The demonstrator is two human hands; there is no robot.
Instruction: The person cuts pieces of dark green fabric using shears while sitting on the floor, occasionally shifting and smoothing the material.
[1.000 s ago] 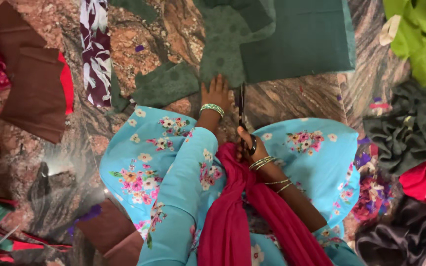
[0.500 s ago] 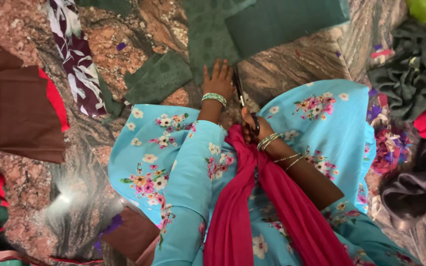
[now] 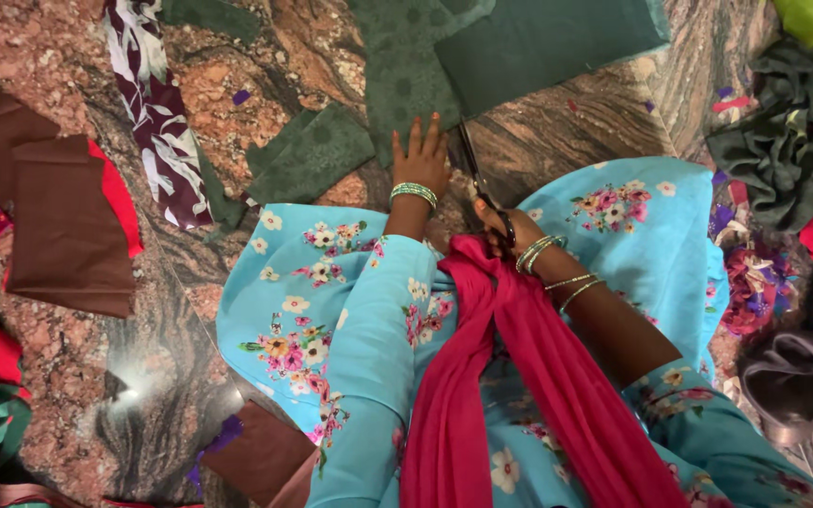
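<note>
The left hand point(image 3: 421, 155) lies flat, fingers spread, pressing the near edge of the green cloth point(image 3: 406, 66) onto the stone floor point(image 3: 557, 160). Just to its right, the right hand point(image 3: 501, 226) is clenched around the handles of the scissors point(image 3: 474, 169), whose blades point away from the body toward the cloth's edge. The work looks to be mid-cut; judging by this, the next snip calls for the cloth held taut and the blades guided straight along the seam between the patterned and plain green pieces. A loose green scrap point(image 3: 317, 150) lies left of the left hand, a brown cloth point(image 3: 63, 221) farther left, and a red scarf point(image 3: 482, 376) hangs close beneath the right wrist, where it might snag.
</note>
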